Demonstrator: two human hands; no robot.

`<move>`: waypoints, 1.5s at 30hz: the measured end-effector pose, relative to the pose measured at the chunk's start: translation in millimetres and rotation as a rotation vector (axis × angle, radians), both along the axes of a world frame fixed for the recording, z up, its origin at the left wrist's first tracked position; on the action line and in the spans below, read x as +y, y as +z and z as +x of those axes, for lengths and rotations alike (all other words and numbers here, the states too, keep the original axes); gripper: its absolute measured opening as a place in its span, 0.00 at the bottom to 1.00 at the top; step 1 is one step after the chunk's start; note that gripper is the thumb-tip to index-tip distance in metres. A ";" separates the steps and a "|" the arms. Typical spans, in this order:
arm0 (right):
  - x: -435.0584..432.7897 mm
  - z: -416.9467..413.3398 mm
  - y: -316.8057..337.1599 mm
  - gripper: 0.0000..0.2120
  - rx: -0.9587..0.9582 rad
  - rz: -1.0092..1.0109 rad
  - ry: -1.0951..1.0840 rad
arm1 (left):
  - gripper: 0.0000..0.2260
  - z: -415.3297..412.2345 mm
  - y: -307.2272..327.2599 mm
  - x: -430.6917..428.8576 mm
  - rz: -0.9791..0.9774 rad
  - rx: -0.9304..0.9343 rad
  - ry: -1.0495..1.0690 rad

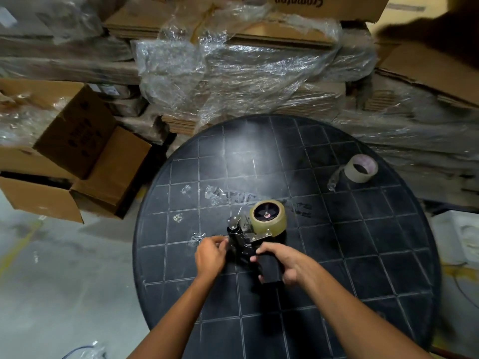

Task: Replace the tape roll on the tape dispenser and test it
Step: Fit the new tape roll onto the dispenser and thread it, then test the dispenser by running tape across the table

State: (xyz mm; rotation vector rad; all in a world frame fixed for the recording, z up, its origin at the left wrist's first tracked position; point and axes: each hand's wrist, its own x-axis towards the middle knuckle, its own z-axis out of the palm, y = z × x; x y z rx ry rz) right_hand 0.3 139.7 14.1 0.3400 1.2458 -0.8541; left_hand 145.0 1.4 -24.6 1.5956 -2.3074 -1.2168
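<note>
Tape dispenser on round black surface, full tape roll mounted. Right hand grip closed on dispenser handle. Left hand fingers pinched at dispenser front. Near-empty roll well apart, far right.

The light around me is dim and warm, coming from overhead. It leaves a pale sheen on the far half of the table and bright glints on the plastic wrap. My hands throw only soft shadows. The wide lens bends the edges, and the corners blur, especially a dark smear top right.
</note>
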 end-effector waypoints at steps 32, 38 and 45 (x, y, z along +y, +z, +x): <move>138.4 -99.4 339.0 0.06 1.196 -0.725 0.238 | 0.11 -160.9 370.4 75.6 0.721 1.023 0.083; 165.1 -119.0 351.3 0.08 0.790 -0.680 0.094 | 0.08 -177.2 389.1 103.7 0.346 0.935 -0.081; 153.6 -119.8 312.7 0.07 0.984 -0.602 0.246 | 0.11 -161.2 334.5 95.2 0.468 0.738 0.063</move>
